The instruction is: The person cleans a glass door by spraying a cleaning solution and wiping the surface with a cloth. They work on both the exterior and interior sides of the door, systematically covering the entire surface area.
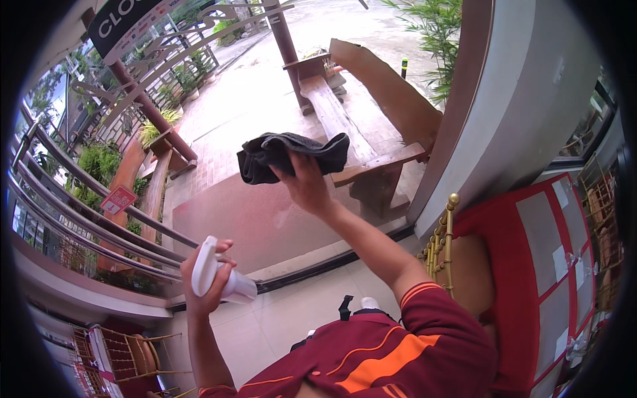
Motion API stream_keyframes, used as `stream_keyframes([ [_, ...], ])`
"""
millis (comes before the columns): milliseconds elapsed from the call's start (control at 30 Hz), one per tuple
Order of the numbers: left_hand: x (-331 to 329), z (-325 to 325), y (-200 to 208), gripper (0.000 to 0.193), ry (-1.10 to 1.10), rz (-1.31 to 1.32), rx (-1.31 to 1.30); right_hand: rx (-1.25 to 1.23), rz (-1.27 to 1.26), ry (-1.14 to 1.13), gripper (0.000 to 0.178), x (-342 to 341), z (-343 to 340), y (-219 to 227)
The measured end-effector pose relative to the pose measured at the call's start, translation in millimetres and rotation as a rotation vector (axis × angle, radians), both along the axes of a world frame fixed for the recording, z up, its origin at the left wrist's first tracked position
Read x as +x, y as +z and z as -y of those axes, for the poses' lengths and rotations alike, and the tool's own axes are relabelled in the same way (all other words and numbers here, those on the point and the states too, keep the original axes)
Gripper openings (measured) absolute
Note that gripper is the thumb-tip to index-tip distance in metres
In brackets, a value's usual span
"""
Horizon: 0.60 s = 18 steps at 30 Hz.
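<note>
A white spray bottle (237,289) is gripped in my left hand (204,300), its trigger head up and its body slanting down to the right. My fingers wrap around its neck. Higher up and to the right, my right hand (309,187) is closed on a bunched dark grey cloth (292,156), with the arm stretched forward. The cloth is held up in front of a glass pane that I see through to the outside. Whether it presses on the glass I cannot tell.
Curved metal rails (86,186) with a small red sign (119,199) run along the left. A dark sign (133,26) hangs at upper left. At right stand a pale door frame (517,99), a gold-framed chair (451,245) and a red-covered table (507,318). Wooden benches (335,116) are outside.
</note>
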<state>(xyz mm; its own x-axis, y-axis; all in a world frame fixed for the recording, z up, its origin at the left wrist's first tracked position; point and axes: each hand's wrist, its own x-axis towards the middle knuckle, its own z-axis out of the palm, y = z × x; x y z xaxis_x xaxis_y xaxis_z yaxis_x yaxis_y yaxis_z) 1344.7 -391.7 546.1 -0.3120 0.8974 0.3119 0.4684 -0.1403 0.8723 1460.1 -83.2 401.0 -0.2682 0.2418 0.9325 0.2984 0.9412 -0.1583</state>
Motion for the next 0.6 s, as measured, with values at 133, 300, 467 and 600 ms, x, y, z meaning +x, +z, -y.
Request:
stream_keyframes([
  [133, 6.6, -0.1, -2.4, 0.031, -0.027, 0.005, -0.003, -0.126, -0.151, -0.081, 0.056, 83.1, -78.2, 94.1],
  [300, -7.8, 66.2, -42.5, 0.031, 0.176, 0.21, -0.066, -0.354, -0.622, -0.418, 0.052, 134.2, -100.1, 214.0],
  [467, -7.3, 54.1, -53.9, 0.031, 0.053, -0.016, -0.067, 0.082, -0.129, -0.226, 0.056, 17.2, 6.8, 178.2],
  [600, -3.3, 38.7, -45.1, 0.031, 0.025, 0.044, -0.016, 0.073, -0.044, -0.111, 0.064, 42.2, -48.8, 183.4],
])
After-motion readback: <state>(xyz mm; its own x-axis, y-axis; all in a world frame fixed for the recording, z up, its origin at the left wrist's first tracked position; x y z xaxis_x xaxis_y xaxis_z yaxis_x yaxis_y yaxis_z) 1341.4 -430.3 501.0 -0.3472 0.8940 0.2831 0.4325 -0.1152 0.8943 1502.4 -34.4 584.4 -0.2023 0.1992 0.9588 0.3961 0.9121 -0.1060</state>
